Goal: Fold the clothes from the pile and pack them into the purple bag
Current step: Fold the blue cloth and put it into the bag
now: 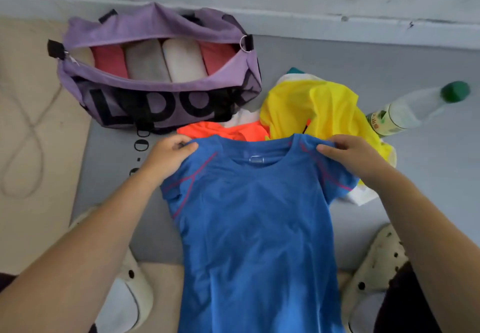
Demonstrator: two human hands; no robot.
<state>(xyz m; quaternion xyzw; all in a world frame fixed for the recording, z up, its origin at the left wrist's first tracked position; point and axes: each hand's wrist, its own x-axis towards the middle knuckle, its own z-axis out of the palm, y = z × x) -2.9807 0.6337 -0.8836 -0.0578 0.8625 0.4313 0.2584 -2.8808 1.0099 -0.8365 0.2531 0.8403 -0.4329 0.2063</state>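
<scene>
A blue T-shirt (254,223) with pink seams hangs spread out in front of me, collar up. My left hand (168,154) pinches its left shoulder and my right hand (348,151) pinches its right shoulder. Behind it lies the pile: a yellow garment (309,104), an orange one (223,130) and some white cloth. The purple bag (155,26) lies open at the upper left, with several rolled clothes in red, grey and cream side by side inside it.
A clear plastic bottle (410,109) with a green cap lies on the grey mat to the right of the pile. A pale shoe (124,280) and another (376,262) show at the bottom. A white wall runs behind the bag.
</scene>
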